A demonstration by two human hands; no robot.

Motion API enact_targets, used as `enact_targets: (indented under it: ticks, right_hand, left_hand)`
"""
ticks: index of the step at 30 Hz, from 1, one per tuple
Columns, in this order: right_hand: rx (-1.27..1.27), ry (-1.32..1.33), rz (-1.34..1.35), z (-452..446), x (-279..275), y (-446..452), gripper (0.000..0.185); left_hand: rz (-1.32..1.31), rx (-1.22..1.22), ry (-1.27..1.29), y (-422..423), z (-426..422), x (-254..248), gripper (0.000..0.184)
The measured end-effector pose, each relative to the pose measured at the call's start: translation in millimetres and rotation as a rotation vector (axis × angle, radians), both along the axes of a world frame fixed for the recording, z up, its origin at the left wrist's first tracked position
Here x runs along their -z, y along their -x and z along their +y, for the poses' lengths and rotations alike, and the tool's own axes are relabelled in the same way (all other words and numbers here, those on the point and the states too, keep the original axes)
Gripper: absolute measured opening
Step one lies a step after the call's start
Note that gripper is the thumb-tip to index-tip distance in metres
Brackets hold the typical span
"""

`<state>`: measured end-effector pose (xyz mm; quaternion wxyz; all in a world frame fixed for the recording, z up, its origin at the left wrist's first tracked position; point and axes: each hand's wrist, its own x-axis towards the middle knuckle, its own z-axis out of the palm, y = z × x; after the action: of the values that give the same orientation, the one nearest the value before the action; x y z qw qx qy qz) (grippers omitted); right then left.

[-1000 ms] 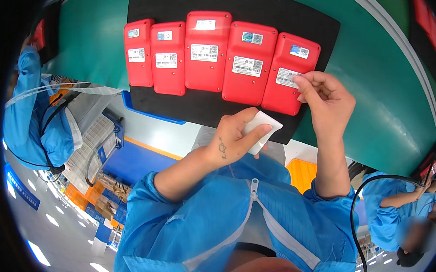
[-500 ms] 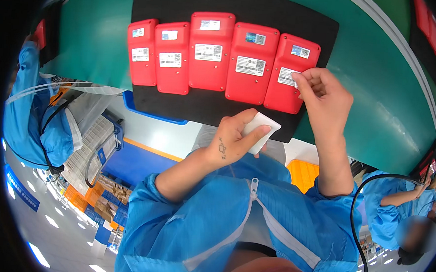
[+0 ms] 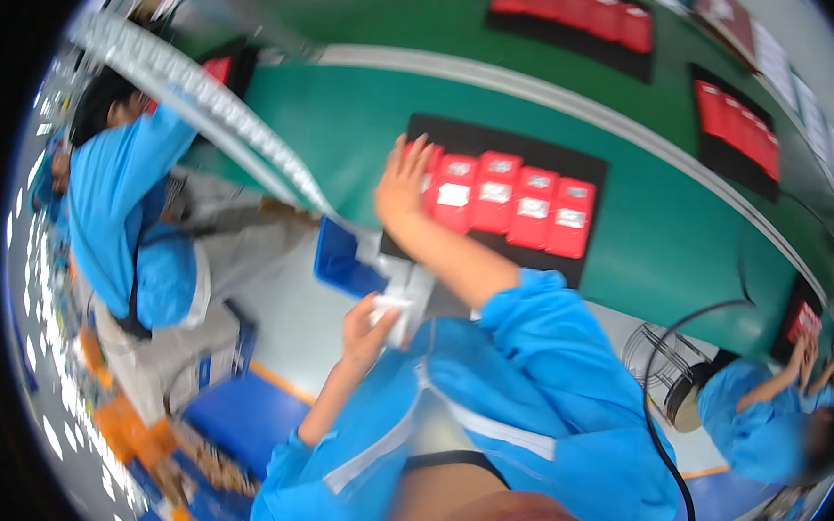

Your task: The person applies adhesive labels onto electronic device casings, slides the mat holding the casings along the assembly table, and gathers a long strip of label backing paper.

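Several red handheld device casings [image 3: 493, 191] lie side by side, label side up, on a black mat [image 3: 559, 155]. White labels [image 3: 533, 208] are stuck on them. My right hand [image 3: 402, 182] reaches across my body to the leftmost casing, with its fingers stretched out over or beside that casing's edge. The hand covers part of this casing; whether it presses on it I cannot tell. Near my chest, below the mat's left corner, my left hand [image 3: 364, 328] is closed on a small white pad [image 3: 391, 318]. The picture is blurred by motion.
Beyond the green bench's [image 3: 350, 97] metal rail [image 3: 465, 70] are more red casings [image 3: 581, 10] on black mats. A blue tray [image 3: 346, 262] sits below the bench edge. A black cable [image 3: 655, 396] hangs at my right. Co-workers in blue work on both sides [image 3: 123, 203].
My right hand has moved from the rightmost casing to the leftmost, its pinch now opened out. My left hand still holds the white pad. The view has turned and shows more bench.
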<state>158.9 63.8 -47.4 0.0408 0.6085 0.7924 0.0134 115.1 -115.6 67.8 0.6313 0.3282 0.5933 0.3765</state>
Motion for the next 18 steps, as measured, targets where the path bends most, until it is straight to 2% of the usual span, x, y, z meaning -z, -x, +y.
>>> enact_targets:
  ticks: [1,4,6,7,12,18]
  right_hand:
    - [0.018,0.036,-0.052,0.7,-1.5,2.5,0.051]
    - [-0.053,0.098,0.076,-2.1,-4.8,-20.1,0.041]
    - [-0.005,0.138,-0.016,-6.1,-10.9,-62.7,0.046]
    - [0.028,0.072,-0.038,-10.8,-3.9,-90.3,0.046]
    - [0.121,-0.031,-0.088,-50.6,15.8,-293.6,0.052]
    - [0.242,-0.132,0.011,-113.5,32.6,-546.2,0.05]
  left_hand:
    - [0.042,-0.016,-0.028,8.6,-3.9,1.3,0.014]
    - [0.062,-0.046,-0.079,12.1,-0.7,-7.3,0.011]
    - [0.052,0.002,-0.15,4.8,7.0,-13.6,0.013]
    - [0.066,0.022,-0.166,-2.9,10.0,-17.4,0.013]
    - [0.085,0.107,-0.143,-51.4,29.5,-23.8,0.017]
    - [0.072,0.156,-0.171,-143.6,49.3,-21.3,0.018]
